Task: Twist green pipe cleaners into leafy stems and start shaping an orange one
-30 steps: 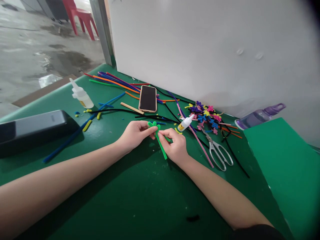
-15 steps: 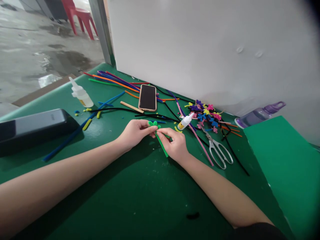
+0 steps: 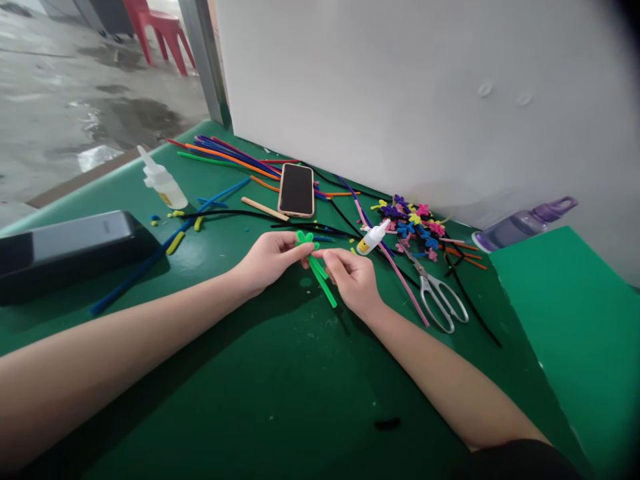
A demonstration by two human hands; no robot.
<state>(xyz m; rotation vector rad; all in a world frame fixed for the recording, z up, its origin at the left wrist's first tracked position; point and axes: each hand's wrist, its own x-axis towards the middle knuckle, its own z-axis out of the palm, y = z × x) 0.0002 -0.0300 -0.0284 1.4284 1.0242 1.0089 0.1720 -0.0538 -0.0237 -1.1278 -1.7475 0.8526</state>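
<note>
My left hand (image 3: pixel 277 260) is closed in a pinch on a green pipe cleaner (image 3: pixel 323 280) bent into looped petals at its top. The loops stick up above the thumb, and two tails of unequal length hang down to the right. My right hand (image 3: pixel 356 277) is just right of those tails, its index finger stretched toward the base of the loops, near or touching it. Both tails show free of its loosely curled fingers. A small white glue bottle (image 3: pixel 373 238) lies beyond the right hand, and silver scissors (image 3: pixel 440 297) lie to its right.
A phone (image 3: pixel 296 191) lies beyond my hands, near loose pipe cleaners (image 3: pixel 235 158). Pipe-cleaner flowers (image 3: pixel 415 223) are heaped by the white panel. A larger glue bottle (image 3: pixel 163 179) and dark case (image 3: pixel 75 253) stand left. A purple bottle (image 3: pixel 520 223) and green sheet (image 3: pixel 570 320) are right.
My right hand's fingers have drawn slightly right, off the pipe cleaner's tails; both tails now show side by side. My left hand keeps its pinch. The view has shifted slightly.
</note>
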